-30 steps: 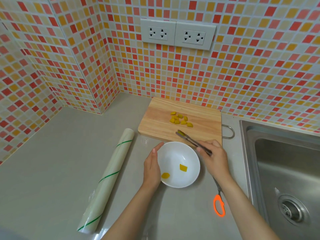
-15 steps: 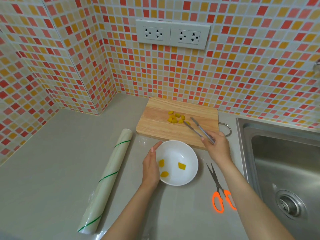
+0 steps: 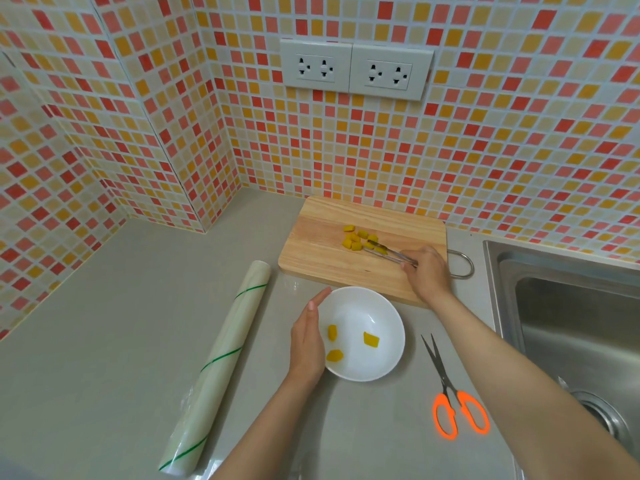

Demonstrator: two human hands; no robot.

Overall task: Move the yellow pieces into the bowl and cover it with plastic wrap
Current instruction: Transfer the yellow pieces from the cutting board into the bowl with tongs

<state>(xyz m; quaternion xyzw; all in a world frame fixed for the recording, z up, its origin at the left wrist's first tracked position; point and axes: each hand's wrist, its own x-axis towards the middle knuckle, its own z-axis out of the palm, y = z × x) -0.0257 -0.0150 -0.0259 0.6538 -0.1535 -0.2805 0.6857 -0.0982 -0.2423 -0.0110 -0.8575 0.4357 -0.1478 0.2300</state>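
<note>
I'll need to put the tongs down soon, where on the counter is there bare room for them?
Bare counter lies left of the plastic wrap roll, and a strip between the white bowl and the scissors. It is crowded around the cutting board, where the right hand works the tongs.

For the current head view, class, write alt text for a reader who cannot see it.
A right hand holds metal tongs at yellow pieces on a wooden cutting board, while the left hand steadies a white bowl with three pieces inside. A plastic wrap roll, orange scissors and a sink sit nearby.
</note>
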